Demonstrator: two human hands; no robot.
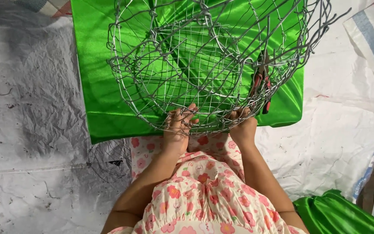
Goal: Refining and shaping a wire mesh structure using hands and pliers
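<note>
- The wire basket (pixel 204 60) lies on its side over a green cloth (pixel 96 86), its mouth toward the person.
- The left hand (pixel 177 130) grips the basket's near rim, fingers (pixel 182 116) curled through the mesh and clamped on the wire.
- The right hand (pixel 242 126) holds the same rim just right of the left hand, fingers closed on the wire.
- Red-handled pliers (pixel 261 89) hang in the basket's mesh, just above the right hand.
- A smaller wire piece (pixel 108 160) lies on the white sheet (pixel 35 108), below the cloth's left corner.
- More green cloth (pixel 338 214) sits well right of the basket, by the person's elbow.
</note>
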